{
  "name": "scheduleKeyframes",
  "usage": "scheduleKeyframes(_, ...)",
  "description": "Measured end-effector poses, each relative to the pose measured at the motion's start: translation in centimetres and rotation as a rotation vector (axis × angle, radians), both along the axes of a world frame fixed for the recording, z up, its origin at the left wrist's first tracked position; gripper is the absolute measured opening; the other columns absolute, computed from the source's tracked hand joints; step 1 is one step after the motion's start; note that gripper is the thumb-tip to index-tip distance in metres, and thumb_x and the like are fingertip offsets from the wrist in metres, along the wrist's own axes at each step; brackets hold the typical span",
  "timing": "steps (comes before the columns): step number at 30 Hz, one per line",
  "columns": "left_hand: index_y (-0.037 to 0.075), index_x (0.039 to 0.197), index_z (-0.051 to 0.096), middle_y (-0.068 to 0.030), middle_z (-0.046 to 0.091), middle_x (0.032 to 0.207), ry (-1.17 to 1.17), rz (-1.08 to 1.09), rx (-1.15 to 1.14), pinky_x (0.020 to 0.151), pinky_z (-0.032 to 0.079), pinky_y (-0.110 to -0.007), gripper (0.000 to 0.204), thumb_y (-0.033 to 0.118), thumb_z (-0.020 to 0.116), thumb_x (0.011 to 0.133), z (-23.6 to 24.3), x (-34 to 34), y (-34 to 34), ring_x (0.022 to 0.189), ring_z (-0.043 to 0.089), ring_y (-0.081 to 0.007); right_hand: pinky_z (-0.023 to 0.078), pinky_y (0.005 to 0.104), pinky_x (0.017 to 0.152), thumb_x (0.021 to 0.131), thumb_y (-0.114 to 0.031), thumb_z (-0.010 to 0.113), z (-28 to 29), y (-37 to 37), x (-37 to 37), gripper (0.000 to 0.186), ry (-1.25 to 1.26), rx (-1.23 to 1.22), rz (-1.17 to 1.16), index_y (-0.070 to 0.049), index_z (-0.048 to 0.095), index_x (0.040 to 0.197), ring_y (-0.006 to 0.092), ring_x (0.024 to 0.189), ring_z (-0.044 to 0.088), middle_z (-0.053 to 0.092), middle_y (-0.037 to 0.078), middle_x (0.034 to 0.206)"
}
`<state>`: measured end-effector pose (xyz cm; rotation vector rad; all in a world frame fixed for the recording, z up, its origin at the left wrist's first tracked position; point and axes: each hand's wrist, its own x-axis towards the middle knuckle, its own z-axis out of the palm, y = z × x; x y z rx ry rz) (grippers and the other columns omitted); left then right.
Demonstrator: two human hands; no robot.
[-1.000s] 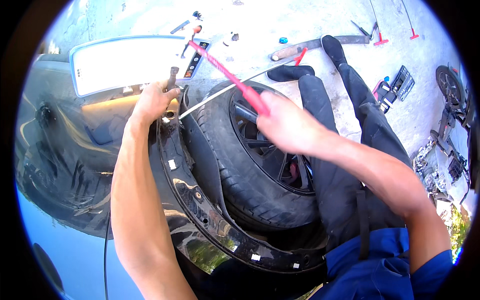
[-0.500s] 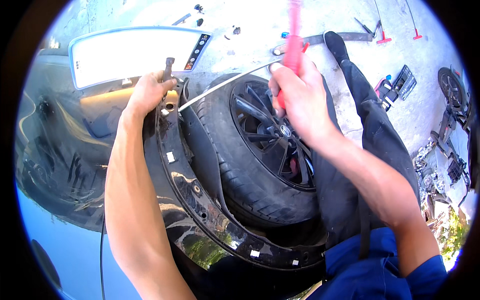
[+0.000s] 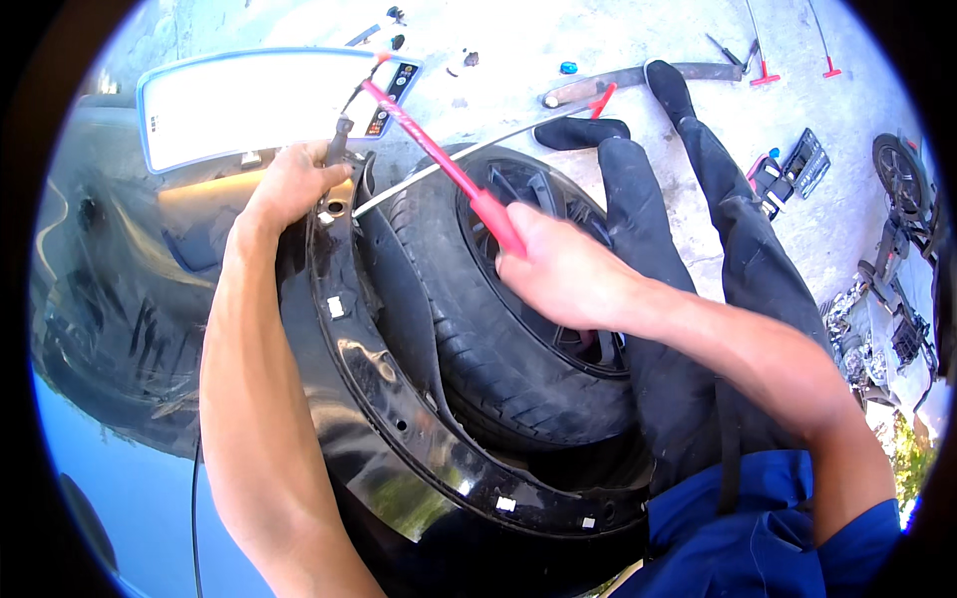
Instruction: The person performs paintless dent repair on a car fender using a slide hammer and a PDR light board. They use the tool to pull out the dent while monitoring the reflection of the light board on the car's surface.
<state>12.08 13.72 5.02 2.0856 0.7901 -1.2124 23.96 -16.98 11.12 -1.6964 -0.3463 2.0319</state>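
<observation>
1. Car fender (image 3: 384, 429), glossy black, curving right around the wheel arch, below both hands!
2. Beside it, a dark-tyred wheel (image 3: 469, 329).
3. Up front, a red-handled hammer (image 3: 444, 159), right hand (image 3: 558, 264) fingers wrapped tight around the grip, head near the tool's top.
4. Short dark tool (image 3: 337, 145), pinched upright in left hand (image 3: 289, 179) fingers, by the fender's far end.

Red-handled hammer (image 3: 429, 150): head blurred, grip end hidden in right hand (image 3: 558, 264). Left hand (image 3: 292, 184) covers lower part of dark tool (image 3: 340, 140). Floor scraps (image 3: 471, 60) too small to identify.
</observation>
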Motion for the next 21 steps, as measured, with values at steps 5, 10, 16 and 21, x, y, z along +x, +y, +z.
scheduleKeyframes(5,-0.005,0.103,0.069,-0.0105,0.065,0.081,0.097,0.061,0.064,0.076,0.048,-0.035,0.034,0.028,0.070,0.094,0.4,0.7,0.0,0.077,0.058,-0.0180,0.053,0.0414,0.068,0.094,-0.015,0.053,-1.0,0.5,1.6,0.023,-0.072,-0.023,-0.661,0.005,0.054,0.106,0.0249,0.071,0.066,0.062,0.012,0.073)
scheduleKeyframes(10,-0.005,0.105,0.068,-0.0137,0.066,0.083,-0.009,-0.003,0.011,0.078,0.048,-0.037,0.035,0.028,0.069,0.094,-0.8,0.2,0.3,0.077,0.060,-0.0217,0.054,0.0417,0.076,0.095,-0.013,0.052,-0.7,0.3,-1.4,0.025,-0.105,-0.132,-0.792,0.005,0.051,0.113,0.0260,0.080,0.068,0.064,0.017,0.083)
scheduleKeyframes(16,-0.004,0.104,0.068,-0.0146,0.067,0.081,0.062,0.076,0.027,0.078,0.049,-0.038,0.036,0.029,0.069,0.093,-0.8,-1.0,0.0,0.077,0.061,-0.0233,0.055,0.0404,0.078,0.093,-0.022,0.056,-1.7,1.0,3.2,0.035,-0.149,-0.028,-0.570,0.007,0.058,0.113,0.0286,0.081,0.069,0.069,0.021,0.083)
scheduleKeyframes(21,-0.004,0.104,0.069,-0.0149,0.068,0.084,0.028,0.001,0.038,0.081,0.049,-0.037,0.034,0.028,0.069,0.093,-0.8,0.6,-0.2,0.079,0.062,-0.0235,0.055,0.0413,0.078,0.095,-0.016,0.051,-1.5,0.4,0.0,0.032,-0.283,-0.018,-0.709,0.007,0.053,0.117,0.0317,0.085,0.071,0.070,0.024,0.089)
